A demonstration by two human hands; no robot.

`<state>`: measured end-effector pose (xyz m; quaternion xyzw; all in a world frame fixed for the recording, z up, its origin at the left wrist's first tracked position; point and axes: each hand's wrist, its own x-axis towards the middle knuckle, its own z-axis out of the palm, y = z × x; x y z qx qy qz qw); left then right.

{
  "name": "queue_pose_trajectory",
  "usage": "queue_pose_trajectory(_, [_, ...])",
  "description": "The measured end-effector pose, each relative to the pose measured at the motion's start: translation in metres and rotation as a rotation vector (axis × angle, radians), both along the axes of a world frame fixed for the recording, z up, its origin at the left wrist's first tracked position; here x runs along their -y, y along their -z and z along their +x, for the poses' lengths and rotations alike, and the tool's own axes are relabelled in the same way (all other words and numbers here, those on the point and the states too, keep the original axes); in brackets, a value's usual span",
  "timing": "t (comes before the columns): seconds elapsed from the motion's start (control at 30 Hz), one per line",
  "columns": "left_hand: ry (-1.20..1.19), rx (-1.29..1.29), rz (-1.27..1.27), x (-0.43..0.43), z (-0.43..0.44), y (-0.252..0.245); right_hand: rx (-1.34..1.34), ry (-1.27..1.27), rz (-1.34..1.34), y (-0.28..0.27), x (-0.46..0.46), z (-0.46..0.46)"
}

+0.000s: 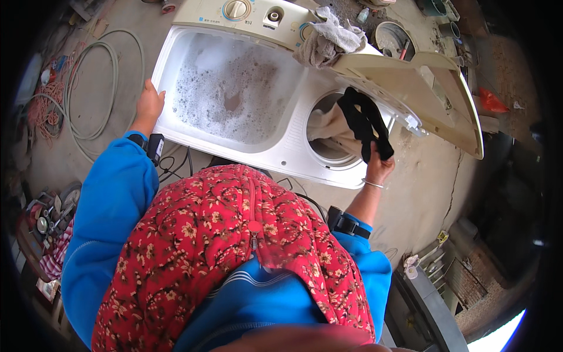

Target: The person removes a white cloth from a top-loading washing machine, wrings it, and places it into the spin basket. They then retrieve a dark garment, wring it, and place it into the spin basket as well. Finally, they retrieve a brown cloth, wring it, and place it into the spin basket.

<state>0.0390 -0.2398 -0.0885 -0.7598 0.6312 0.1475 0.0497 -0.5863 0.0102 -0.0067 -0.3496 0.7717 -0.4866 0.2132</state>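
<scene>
A white twin-tub washing machine [290, 152] stands before me. Foamy, greyish water fills its wash tub [228, 94] on the left. My left hand [150, 104] rests on the tub's left rim, thumb over the edge. At the round spin tub on the right, my right hand [381, 162] grips a black piece of cloth [361, 119]. This cloth hangs above the opening and joins or overlaps a pale beige fabric [330, 125] that reaches down inside; I cannot tell whether they are one garment. The spin tub's hinged lid [440, 97] is raised, tilted to the right.
A grey rag [332, 37] lies over the control panel [264, 17] by the lid. On the floor at left are a coiled hose [115, 66] and tangled pink cord [46, 103]. A round basin [393, 37] sits behind the machine. Black cables [180, 165] run near its front.
</scene>
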Motion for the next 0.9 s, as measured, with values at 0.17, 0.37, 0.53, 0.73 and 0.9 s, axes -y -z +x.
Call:
queue_pose_trajectory(0.17, [0.02,0.014,-0.003,0.001,0.004,0.003,-0.285,-0.737,0.966,0.055,0.017,0.05])
queue_pose_trajectory(0.37, [0.061,-0.139,0.006,0.002,0.011,0.0,-0.128,-0.392,0.653,0.031,0.05,0.055])
queue_pose_trajectory(0.53, [0.046,-0.125,0.038,0.001,0.01,-0.004,-0.051,-0.574,0.278,0.015,0.105,0.118])
queue_pose_trajectory(0.73, [0.037,-0.101,0.092,0.002,0.004,-0.016,-0.339,-1.045,0.524,0.097,0.223,0.207])
queue_pose_trajectory(0.9, [0.073,-0.097,-0.017,-0.003,0.004,-0.012,-0.704,-0.839,0.866,0.183,0.301,0.248])
